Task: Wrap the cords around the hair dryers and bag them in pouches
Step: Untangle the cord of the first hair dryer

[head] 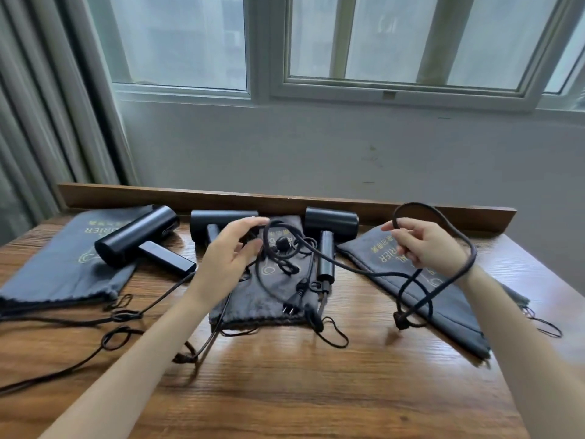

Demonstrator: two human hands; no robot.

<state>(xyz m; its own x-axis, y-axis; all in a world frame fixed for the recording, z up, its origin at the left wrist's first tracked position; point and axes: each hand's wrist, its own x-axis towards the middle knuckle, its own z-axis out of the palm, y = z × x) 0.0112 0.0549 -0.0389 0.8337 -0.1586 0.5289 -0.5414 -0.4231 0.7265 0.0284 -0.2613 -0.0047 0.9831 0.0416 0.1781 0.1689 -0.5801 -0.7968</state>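
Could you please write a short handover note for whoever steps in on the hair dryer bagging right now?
Right hand: raised, pinching a loop of the right dryer's cord, which drapes around the wrist.
Left hand: open, reaching into the tangled cords over the middle pouch, gripping nothing.
Three hair dryers lie along the back of the table; three pouches lie flat, the left dryer resting on the left pouch.
Done: nothing wrapped or bagged.
Left: wrap all three cords, bag each dryer.

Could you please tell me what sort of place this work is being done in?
Probably a hotel or guest room rather than a workshop: a wooden table against the wall beneath a sliding window, a grey curtain beside it.
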